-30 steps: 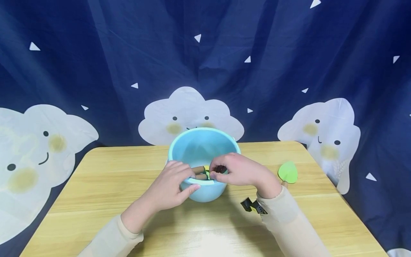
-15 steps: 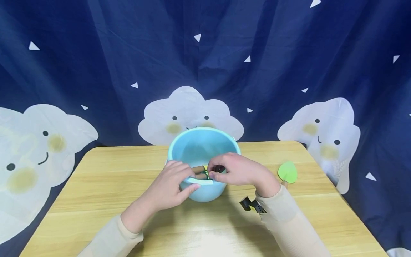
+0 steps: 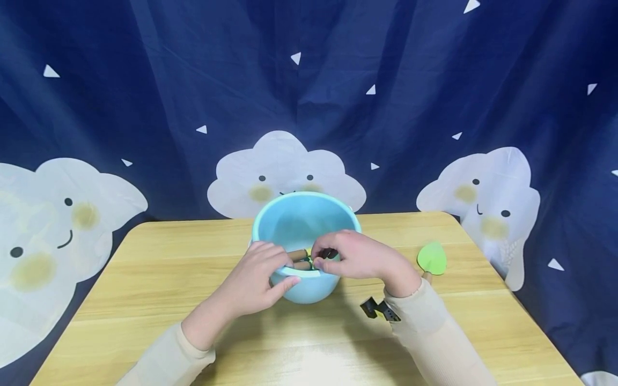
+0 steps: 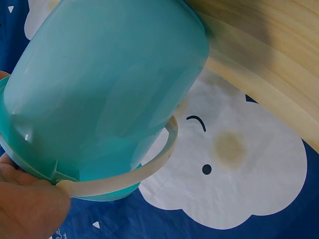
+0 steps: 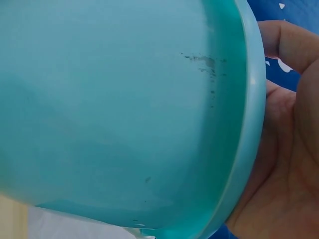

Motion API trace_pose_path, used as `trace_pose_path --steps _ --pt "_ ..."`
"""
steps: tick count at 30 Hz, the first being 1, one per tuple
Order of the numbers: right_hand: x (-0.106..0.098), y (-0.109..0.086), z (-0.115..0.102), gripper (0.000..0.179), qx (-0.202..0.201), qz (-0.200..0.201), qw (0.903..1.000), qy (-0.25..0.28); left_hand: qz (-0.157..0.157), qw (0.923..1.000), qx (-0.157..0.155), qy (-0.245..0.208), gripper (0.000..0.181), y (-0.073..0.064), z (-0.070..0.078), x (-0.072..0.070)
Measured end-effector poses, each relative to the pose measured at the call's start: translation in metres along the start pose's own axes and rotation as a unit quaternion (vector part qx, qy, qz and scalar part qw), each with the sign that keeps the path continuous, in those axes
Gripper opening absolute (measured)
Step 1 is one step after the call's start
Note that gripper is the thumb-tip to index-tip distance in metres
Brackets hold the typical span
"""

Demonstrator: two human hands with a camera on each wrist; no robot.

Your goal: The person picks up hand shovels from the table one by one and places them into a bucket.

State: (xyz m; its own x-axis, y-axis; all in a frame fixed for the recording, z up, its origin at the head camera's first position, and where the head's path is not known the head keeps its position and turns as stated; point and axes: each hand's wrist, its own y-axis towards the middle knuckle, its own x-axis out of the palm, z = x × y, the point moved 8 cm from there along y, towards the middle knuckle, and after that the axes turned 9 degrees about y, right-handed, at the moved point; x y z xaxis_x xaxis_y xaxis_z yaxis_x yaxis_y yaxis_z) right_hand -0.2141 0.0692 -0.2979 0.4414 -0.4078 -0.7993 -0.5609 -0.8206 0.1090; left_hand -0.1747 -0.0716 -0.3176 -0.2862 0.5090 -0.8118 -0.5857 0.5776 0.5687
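A light blue bucket (image 3: 309, 289) stands on the table, its mouth tipped toward me in the head view. With fingers over the rim and thumb outside, my left hand (image 3: 256, 279) grips its near left edge. Two brown handles (image 3: 298, 255) with dark green ends lie inside, close to those fingers. My right hand (image 3: 359, 254) reaches over the near right rim, its fingers bent beside the handle ends and bits of yellow and green. The right wrist view hides these fingertips behind the bucket wall, so what they hold is unclear.
A bright green leaf-shaped blade (image 3: 432, 258) on a brown handle lies on the wooden table (image 3: 159, 268), right of the bucket. The bucket's pale carrying handle (image 4: 124, 180) hangs along its far side. A dark blue cloud-print curtain (image 3: 338, 107) closes off the back.
My right fingertips have shifted slightly left inside the bucket and cover more of the yellow and green bits. The left hand and bucket stay where they were.
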Motion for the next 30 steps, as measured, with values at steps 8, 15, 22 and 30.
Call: trace_pose_path --steps 8,15,22,30 --pt "0.0 -0.001 0.0 0.011 0.0 0.0 1.0 0.002 0.0 1.0 0.0 -0.002 0.02 -0.001 -0.001 0.001" --pt "-0.001 -0.001 0.0 0.011 0.006 0.009 0.9999 0.005 0.002 1.0 0.003 0.0 0.021 -0.001 -0.001 0.001" --pt "-0.005 -0.004 0.0 0.017 0.013 0.03 0.9994 0.01 -0.002 1.0 0.002 0.0 0.021 0.0 0.0 0.001" --pt "-0.012 -0.01 -0.002 0.016 0.011 0.063 0.9979 0.008 -0.001 1.0 0.001 -0.001 0.02 0.0 -0.001 0.002"
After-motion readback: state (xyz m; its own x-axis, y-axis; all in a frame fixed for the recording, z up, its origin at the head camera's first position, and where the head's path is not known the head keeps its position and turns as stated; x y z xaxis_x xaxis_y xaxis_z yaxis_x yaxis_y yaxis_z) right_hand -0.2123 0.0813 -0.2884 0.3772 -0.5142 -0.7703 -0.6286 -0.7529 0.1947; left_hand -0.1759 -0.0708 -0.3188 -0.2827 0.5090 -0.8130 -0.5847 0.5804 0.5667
